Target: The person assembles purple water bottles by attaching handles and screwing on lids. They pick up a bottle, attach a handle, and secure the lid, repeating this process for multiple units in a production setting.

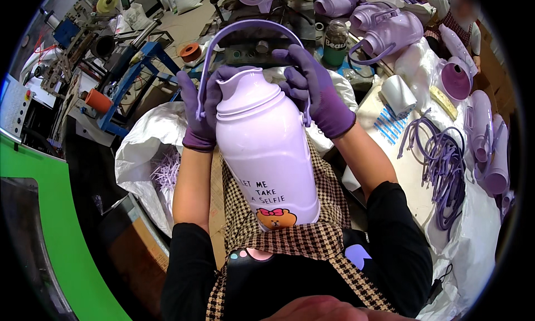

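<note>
Green machine panel (pixel 33 165), hard, smooth and flat-faced, at the worker's left. White plastic sheeting (pixel 479 243), crumpled and glossy, along the right. Checked apron (pixel 334 181), woven cloth in black and tan, over the lap. Sack (pixel 136 137), white and creased, beside the left forearm. Jug (pixel 262 137), one, pale lilac, smooth and shiny: a broad rounded body, ridged collar and flared pouring lip; it stands upright-leaning in front of the worker, its base at the apron, its long axis running away from the body and a little leftward up to the neck, which lies between the two hands. Handle (pixel 251 23), darker purple, a slim smooth bow arching above the neck, its ends by the shoulders; whether they are fastened I cannot tell. Left hand (pixel 212 100), purple knit glove, curled, digits either side of the strap, nearer the neck; its exact grip is hidden. Right hand (pixel 323 95), likewise gloved, partly spread, index finger raised, beside the handle's other end; contact unclear. Strap bundle (pixel 446 176), looped and purple. Orange roll (pixel 192 58), round. Printed bear (pixel 278 218), brown, low on the jug. Lilac strips (pixel 167 167), thin, inside the sack.
</note>
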A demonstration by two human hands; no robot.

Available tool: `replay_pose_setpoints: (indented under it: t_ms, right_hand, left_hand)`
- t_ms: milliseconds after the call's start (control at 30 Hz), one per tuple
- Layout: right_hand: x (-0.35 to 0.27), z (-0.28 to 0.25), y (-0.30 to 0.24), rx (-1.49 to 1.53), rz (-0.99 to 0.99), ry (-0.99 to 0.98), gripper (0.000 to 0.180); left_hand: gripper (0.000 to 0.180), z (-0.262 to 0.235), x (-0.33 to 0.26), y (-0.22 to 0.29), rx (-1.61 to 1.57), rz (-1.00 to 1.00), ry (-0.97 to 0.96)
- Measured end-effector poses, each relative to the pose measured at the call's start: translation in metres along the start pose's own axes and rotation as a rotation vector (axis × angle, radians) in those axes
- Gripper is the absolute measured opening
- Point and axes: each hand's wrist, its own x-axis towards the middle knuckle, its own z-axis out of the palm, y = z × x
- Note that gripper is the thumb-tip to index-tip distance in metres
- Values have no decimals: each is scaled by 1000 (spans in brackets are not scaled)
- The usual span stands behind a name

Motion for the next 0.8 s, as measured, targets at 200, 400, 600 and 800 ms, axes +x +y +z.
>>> replay_pose_setpoints:
  t_ms: [200,400,600,800]
  right_hand:
    - [-8,17,-6,-593,-507,51,28]
    - [-38,6,1,-999,-1546,-1014,17]
    - [-22,-6,14,-956,-1298,-636,10]
    - [18,-26,46,-187,-619,-137,45]
  left_hand:
    - [105,-18,4,-21,29,69,209]
    - [119,7,4,-20,295,-39,118]
    - [101,-5,12,-29,399,-115,123]
    - [103,-24,13,-28,228,-79,301]
